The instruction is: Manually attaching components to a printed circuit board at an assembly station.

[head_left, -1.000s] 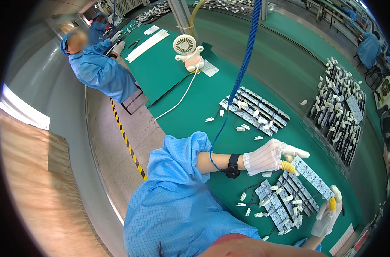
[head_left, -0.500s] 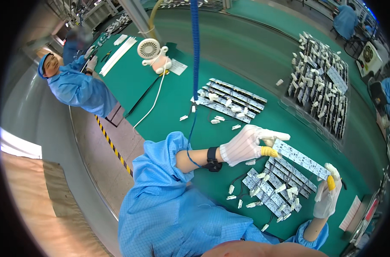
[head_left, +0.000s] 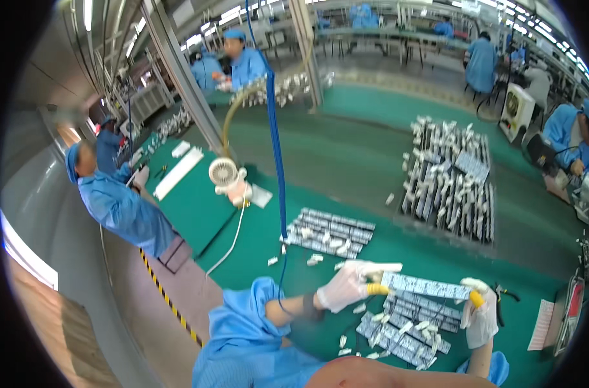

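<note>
Left hand (head_left: 347, 286) and right hand (head_left: 480, 318), we note, each pinch one end of a circuit strip (head_left: 427, 286), its long axis bridging the gap between them.

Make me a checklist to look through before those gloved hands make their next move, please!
1. Left hand at the strip board's left end: ok.
2. Right hand holding its right end: ok.
3. Gloves on both hands: ok.
4. Boards below lying tidy: not ok, white connectors are strewn over them.
5. Blue cord fastened to the dark wristband: cannot tell, too blurred.
</note>
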{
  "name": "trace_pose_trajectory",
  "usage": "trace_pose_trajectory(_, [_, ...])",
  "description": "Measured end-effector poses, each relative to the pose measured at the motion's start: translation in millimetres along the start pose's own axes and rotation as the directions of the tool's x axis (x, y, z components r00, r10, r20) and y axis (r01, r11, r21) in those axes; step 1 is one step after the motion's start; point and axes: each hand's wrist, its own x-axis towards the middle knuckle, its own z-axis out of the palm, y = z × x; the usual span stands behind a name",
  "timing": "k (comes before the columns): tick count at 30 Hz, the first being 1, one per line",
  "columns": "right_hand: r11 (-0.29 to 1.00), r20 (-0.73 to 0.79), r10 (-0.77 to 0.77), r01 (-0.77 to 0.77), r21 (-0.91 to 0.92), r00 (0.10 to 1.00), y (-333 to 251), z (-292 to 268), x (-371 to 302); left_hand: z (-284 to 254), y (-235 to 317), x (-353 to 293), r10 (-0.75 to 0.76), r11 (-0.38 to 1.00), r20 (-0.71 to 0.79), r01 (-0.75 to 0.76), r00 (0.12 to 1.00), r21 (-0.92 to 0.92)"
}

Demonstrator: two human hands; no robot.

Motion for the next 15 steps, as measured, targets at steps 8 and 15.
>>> trace_pose_trajectory(8, [0.989,-0.092,-0.087,0.075,-0.128,0.992,-1,7,-7,3,-2,0,-0.154,0.965,0.062,0.163,0.986,-0.203])
trace_pose_trajectory(15, [0.999,-0.002,-0.036,0.036,-0.039,0.999,-11,13,17,-3,-24,11,-0.169,0.959,-0.039,0.156,0.985,-0.237])
